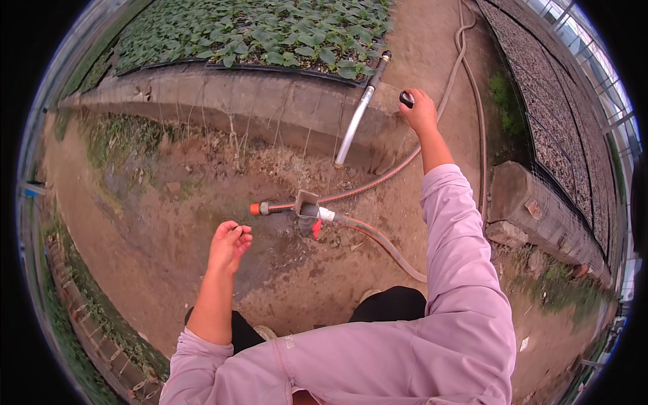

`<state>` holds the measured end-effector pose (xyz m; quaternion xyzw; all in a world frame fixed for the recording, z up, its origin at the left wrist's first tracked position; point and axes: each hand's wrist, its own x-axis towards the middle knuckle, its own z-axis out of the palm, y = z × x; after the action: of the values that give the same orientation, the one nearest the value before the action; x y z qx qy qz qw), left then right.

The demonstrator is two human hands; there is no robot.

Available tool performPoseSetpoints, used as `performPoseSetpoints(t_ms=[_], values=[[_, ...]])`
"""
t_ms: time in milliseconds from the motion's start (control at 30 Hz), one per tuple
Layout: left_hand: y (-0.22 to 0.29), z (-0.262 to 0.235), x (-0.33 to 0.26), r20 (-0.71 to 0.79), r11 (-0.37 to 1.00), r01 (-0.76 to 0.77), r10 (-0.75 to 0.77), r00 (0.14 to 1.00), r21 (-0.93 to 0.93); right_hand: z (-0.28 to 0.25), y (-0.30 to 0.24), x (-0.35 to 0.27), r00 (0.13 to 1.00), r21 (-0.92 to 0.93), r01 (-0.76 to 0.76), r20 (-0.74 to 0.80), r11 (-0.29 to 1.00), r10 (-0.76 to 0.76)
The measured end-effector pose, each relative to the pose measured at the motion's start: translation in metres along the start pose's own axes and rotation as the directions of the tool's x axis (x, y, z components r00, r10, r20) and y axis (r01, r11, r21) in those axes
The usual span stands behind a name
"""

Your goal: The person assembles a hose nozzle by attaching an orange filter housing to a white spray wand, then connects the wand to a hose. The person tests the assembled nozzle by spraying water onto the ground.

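Observation:
My right hand [422, 113] is raised at the corner of the raised bed, its fingers closed round a small black ring-shaped part [406, 99]. My left hand [229, 246] hangs over the damp soil with fingers curled and pinched. Something small and dark shows at its fingertips, too small to name. A silver metal tube [354, 128] with a black end leans across the bed's concrete edge, left of my right hand. Between my hands, a hose [371, 182] ends in an orange connector [254, 208] on the ground. Beside it stands a square upright post [307, 201] with a red-handled valve [316, 229].
Leafy green seedlings [290, 34] fill trays on the raised bed, whose concrete wall [223, 94] crosses ahead. Another hose [393, 255] runs from the valve toward my knees. At right, dark soil trays [550, 88] rest beside a block [509, 192]. Hose lengths [466, 50] lie along the far path.

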<state>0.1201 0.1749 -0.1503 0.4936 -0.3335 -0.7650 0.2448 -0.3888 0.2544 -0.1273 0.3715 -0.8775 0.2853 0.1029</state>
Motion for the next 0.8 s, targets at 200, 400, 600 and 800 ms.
performPoseSetpoints(t_ms=[200, 400, 600, 800], values=[[-0.003, -0.002, -0.003, -0.002, 1.0, 0.02, -0.02, 1.0, 0.017, 0.016, 0.011, -0.02, 0.994, -0.004, -0.11, -0.006, 0.994, 0.11], [-0.008, -0.002, -0.001, -0.01, 1.0, 0.014, -0.013, 1.0, 0.022, 0.01, 0.006, -0.015, 0.979, 0.054, 0.042, -0.204, 0.998, -0.03], [-0.006, 0.001, -0.002, -0.005, 1.0, 0.011, -0.011, 1.0, 0.021, 0.014, 0.01, -0.019, 0.97, -0.046, 0.081, -0.224, 0.996, -0.089], [-0.004, 0.001, -0.004, -0.028, 1.0, -0.002, 0.003, 1.0, 0.019, 0.0, -0.004, -0.016, 0.96, 0.069, 0.085, -0.273, 0.994, -0.063]])
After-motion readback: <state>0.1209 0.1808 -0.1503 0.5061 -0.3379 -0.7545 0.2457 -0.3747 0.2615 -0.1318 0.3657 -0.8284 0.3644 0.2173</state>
